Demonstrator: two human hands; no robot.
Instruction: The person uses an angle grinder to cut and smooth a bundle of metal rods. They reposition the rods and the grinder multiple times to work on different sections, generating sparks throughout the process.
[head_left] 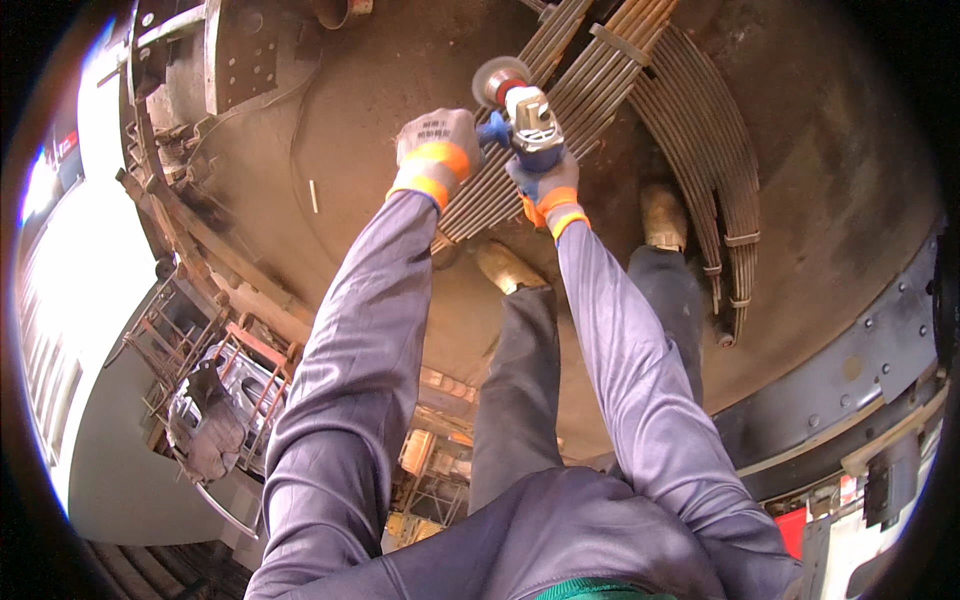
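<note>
My left hand (437, 145), in a grey glove with an orange cuff, is closed round the blue side handle (492, 130) of an angle grinder (534, 122). Wrapped about the grinder's blue body is my right hand (548, 188), gloved alike. A round grey wheel (497, 82) with a red centre sits at the tool's far end; its rim looks blurred. Beneath and beyond the grinder lies a leaf spring stack (600, 75) with long, parallel steel leaves and a clamp band. Whether the wheel touches the steel, I cannot tell.
A second, curved leaf spring (712, 150) lies to the right, near my right boot (663, 218). My left boot (508, 267) stands by the first stack's near end. A riveted dark steel beam (850, 365) runs along the right; a metal frame (235, 390) stands at left.
</note>
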